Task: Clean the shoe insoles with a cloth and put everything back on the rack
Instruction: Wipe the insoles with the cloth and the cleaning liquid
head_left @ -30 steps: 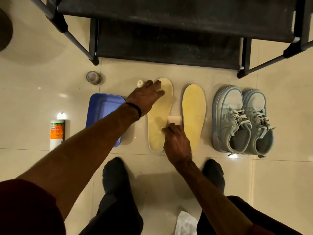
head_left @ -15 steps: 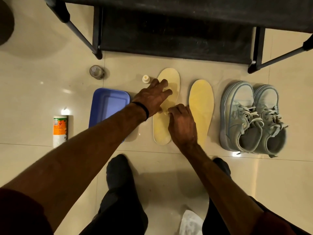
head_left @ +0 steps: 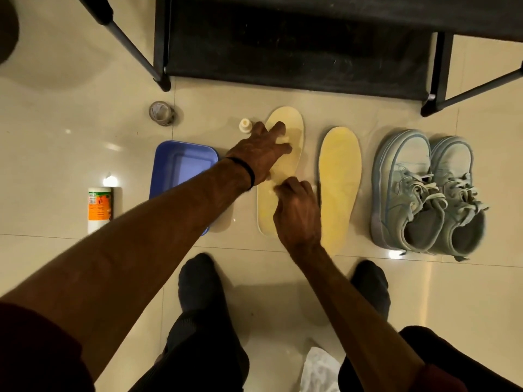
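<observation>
Two pale yellow insoles lie side by side on the tiled floor. My left hand (head_left: 260, 154) rests flat, fingers spread, on the toe half of the left insole (head_left: 285, 116) and pins it down. My right hand (head_left: 297, 213) is closed on a small pale cloth (head_left: 313, 188), mostly hidden under the fingers, and presses it on the middle of the same insole. The right insole (head_left: 339, 179) lies untouched beside it. A pair of light blue-grey sneakers (head_left: 424, 193) stands to its right. The black shoe rack (head_left: 297, 46) stands just beyond.
A blue plastic tray (head_left: 181, 162) lies left of the insoles, partly under my left forearm. A white bottle with an orange label (head_left: 99, 209) lies further left. A small white cap (head_left: 245, 125) and a tape roll (head_left: 161, 113) sit near the rack leg. My socked feet (head_left: 198, 281) and a white crumpled cloth (head_left: 319, 369) are below.
My right hand has slid the cloth from the heel part of the left insole up to its middle. My left hand stays pressed on the toe end.
</observation>
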